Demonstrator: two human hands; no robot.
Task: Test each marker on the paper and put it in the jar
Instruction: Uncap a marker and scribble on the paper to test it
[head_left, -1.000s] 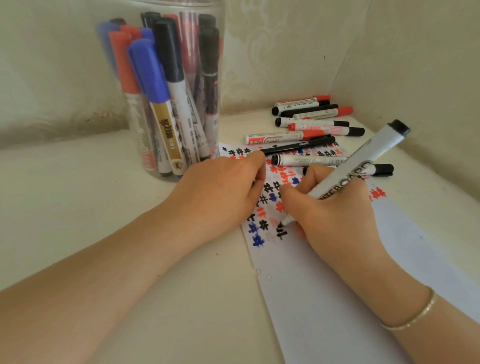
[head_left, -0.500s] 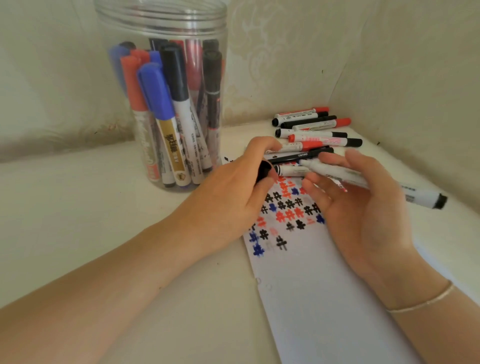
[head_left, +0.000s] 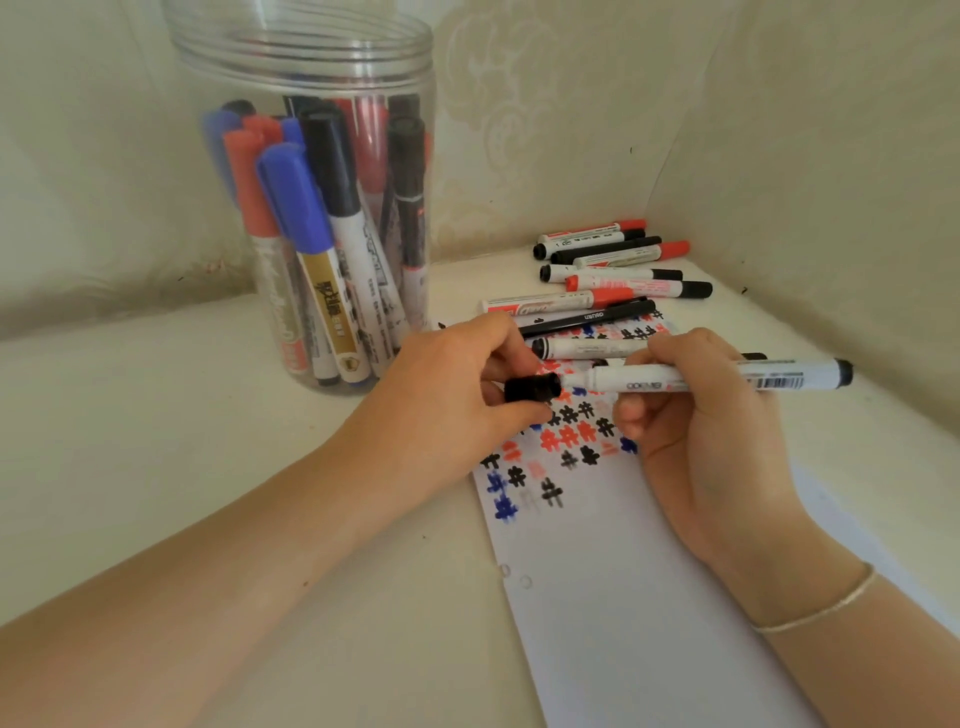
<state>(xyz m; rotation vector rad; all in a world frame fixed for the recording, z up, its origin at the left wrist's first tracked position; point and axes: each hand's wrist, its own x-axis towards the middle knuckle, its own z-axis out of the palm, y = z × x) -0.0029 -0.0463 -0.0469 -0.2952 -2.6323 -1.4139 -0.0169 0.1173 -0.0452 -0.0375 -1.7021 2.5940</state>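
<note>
The right hand grips a white marker around the front half of its barrel, fingers curled over the top and thumb underneath. The marker lies nearly level above the paper, its black end pointing toward the right edge of the shelf and its bare tip pointing left. A thin bracelet circles the right wrist.

The left hand pinches a black cap between thumb and curled fingers. The cap's open mouth faces the marker's tip, and the two are just meeting; whether the tip has entered the cap I cannot tell. Both hands hover over the far end of the paper, where rows of small black, red and blue test marks are drawn.

The paper lies flat on the shelf and runs from the near right edge toward the back corner. On and beyond its far end a loose group of markers with red and black caps lies on its sides, close to the back right corner where the two walls meet.

The clear jar stands upright toward the back left of the shelf, near the rear wall and just beyond the left hand, apart from it. It has no lid on and holds many capped markers standing on end, blue, red and black.
</note>
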